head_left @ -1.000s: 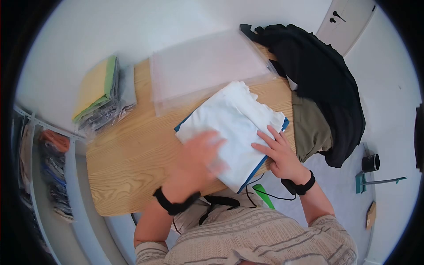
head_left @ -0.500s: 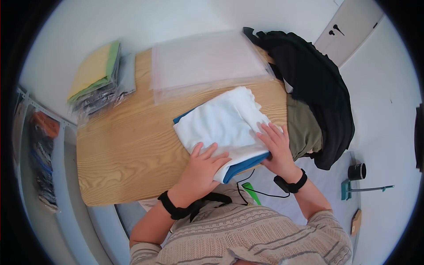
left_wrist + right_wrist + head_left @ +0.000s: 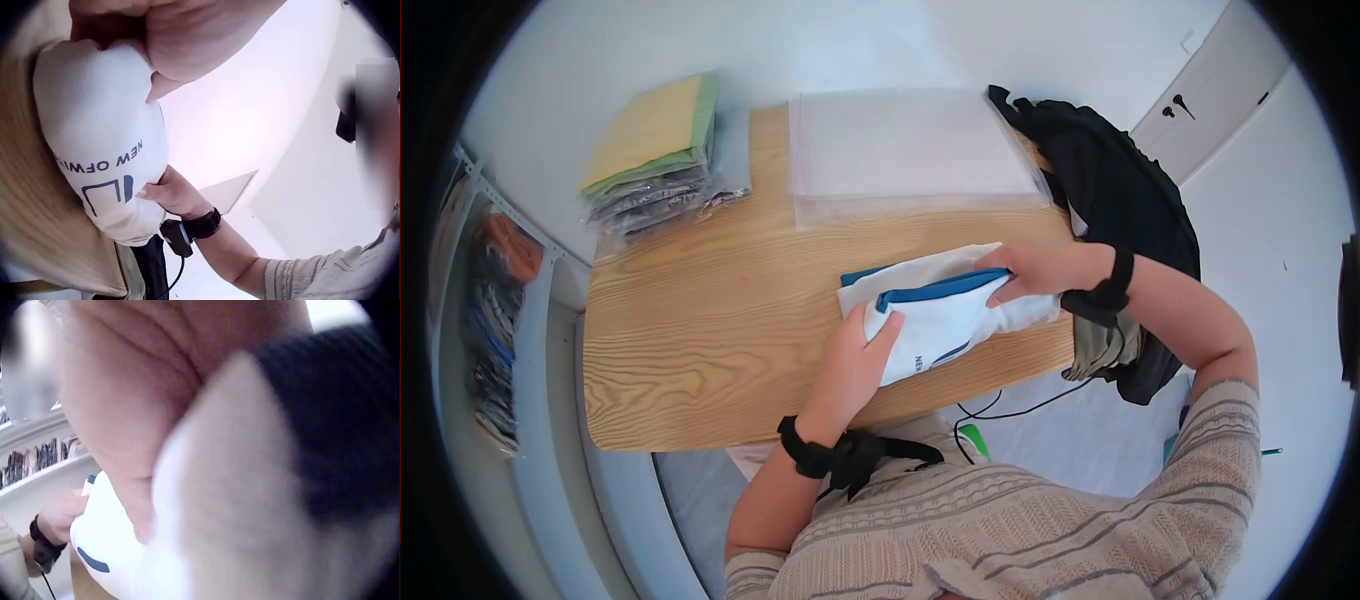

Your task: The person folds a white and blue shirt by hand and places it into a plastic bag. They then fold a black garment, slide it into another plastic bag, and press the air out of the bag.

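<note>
Left hand (image 3: 858, 355): thumb laid over the near-left corner of a folded white garment (image 3: 960, 318), remaining fingers largely out of sight behind the cloth; corner held
Right hand (image 3: 1045, 275): gap narrow, thumb and fingers on either side of the cloth towards the right end of a blue band (image 3: 940, 288); band and white fabric pinched together
Garment: directly between both hands, near the front edge of the worktop (image 3: 700, 320); long axis roughly crosswise, slanting a little away from the body towards the right; blue band along the upper fold, from left thumb to right fingers; neither hand clearly nearer, both in contact, left closer to the body, right farther out
Underside contact with worktop: not possible to tell along the whole length
Printed lettering (image 3: 100, 159): on the side facing the body, beside an outlined mark (image 3: 106, 197)
Beyond the garment: clear plastic sheets (image 3: 900, 140), flat, along the back
Far left: stack of bagged clothes (image 3: 645, 135), yellow and green on top
Right end: black cloth (image 3: 1110, 165) and olive cloth (image 3: 1100, 345), draped over the edge
</note>
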Tool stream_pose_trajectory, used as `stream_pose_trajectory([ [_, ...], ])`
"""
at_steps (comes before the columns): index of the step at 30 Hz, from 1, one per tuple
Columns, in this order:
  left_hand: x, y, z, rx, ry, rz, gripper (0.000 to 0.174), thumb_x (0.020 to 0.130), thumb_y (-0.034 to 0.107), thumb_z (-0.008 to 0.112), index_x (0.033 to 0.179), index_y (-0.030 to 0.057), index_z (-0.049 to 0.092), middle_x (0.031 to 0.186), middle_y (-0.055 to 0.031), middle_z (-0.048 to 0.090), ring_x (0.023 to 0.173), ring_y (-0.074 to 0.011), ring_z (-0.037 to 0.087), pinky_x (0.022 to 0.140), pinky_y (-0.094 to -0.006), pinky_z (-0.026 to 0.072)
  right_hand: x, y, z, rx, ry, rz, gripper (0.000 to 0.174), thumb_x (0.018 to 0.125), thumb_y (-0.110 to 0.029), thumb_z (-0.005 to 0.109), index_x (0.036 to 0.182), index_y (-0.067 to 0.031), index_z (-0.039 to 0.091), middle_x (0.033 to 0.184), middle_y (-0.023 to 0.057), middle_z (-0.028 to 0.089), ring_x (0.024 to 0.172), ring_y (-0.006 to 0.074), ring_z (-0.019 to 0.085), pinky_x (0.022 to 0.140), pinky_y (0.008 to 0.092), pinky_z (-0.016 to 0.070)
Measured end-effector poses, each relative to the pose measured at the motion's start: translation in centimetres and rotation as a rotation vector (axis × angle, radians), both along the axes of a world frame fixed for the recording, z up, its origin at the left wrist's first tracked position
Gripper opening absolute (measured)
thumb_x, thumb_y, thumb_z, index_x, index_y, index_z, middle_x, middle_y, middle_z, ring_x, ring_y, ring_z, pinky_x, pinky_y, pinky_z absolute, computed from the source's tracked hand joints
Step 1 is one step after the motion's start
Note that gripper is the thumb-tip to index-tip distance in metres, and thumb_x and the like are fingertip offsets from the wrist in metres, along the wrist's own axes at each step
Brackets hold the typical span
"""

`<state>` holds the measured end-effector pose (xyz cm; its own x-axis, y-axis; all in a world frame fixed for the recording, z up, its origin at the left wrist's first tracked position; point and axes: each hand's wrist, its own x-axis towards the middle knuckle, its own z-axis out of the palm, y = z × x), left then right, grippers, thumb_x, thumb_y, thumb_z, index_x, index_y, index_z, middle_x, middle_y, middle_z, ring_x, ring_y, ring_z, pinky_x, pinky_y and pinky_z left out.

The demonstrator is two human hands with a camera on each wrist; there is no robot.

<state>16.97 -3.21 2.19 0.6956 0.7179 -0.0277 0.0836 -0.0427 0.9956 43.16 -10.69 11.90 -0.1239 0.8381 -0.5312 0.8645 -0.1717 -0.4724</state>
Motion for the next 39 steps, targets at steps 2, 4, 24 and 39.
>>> stream_pose_trajectory([
  [2,0.9,0.7,0.3,0.026,0.055,0.004,0.037,0.096,0.029,0.056,0.113,-0.0041,0.058,0.097,-0.0222,0.067,0.091,-0.0324,0.066,0.079,-0.0372,0.0490,-0.2,1.1,1.0,0.003,-0.116,0.064,0.037,0.083,-0.017,0.072,0.112,0.0013,0.060,0.104,0.0183,0.062,0.101,0.0329,0.059,0.087,0.0395,0.0457],
  [4,1.3,1.4,0.3,0.050,0.114,0.006,0.037,0.097,0.029,0.055,0.113,-0.0041,0.058,0.097,-0.0216,0.067,0.092,-0.0310,0.066,0.080,-0.0372,0.0490,-1.1,2.1,2.5,-0.055,-0.254,0.138,0.043,0.079,-0.018,0.074,0.115,0.0015,0.060,0.126,0.0231,0.054,0.116,0.0342,0.053,0.098,0.0392,0.0415],
  [24,0.6,1.1,0.2,-0.063,0.004,-0.139,0.037,0.097,0.028,0.056,0.120,-0.0022,0.056,0.107,-0.0118,0.066,0.095,-0.0176,0.062,0.083,-0.0311,0.0481,-3.2,1.3,-0.6,-0.150,-0.003,-0.031,0.053,0.070,-0.016,0.081,0.119,-0.0045,0.064,0.100,0.0134,0.071,0.093,0.0267,0.065,0.083,0.0338,0.0490],
  [39,0.7,14.9,3.5,0.930,0.169,-0.024,0.033,0.090,0.015,0.058,0.120,0.0024,0.059,0.118,-0.0172,0.063,0.114,-0.0320,0.056,0.099,-0.0389,0.0430,-0.1,-12.5,-13.8,0.956,1.790,-1.199,0.045,0.103,-0.030,0.043,0.136,-0.0004,0.045,0.128,0.0125,0.059,0.112,0.0262,0.060,0.098,0.0423,0.0489],
])
